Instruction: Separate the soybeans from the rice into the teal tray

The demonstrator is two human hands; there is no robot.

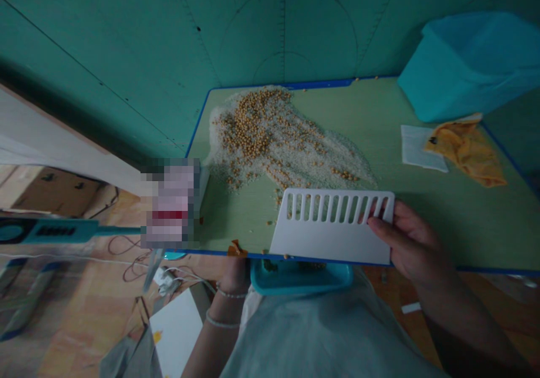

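Observation:
My right hand (407, 242) grips the right end of a white slotted scraper (333, 233) that stands on edge at the near side of the green table (422, 187). Beyond it lies a spread pile of white rice mixed with tan beans (270, 136). My left hand (235, 271) is under the table's near edge, mostly hidden, next to a teal tray (301, 277) held just below that edge. Its fingers do not show. A few loose beans lie near the scraper.
A teal box (472, 63) stands at the table's far right, with a white paper (422, 147) and a crumpled yellow cloth (468, 150) beside it. A blurred patch (171, 203) sits at the table's left edge. Cables and boxes lie on the wooden floor to the left.

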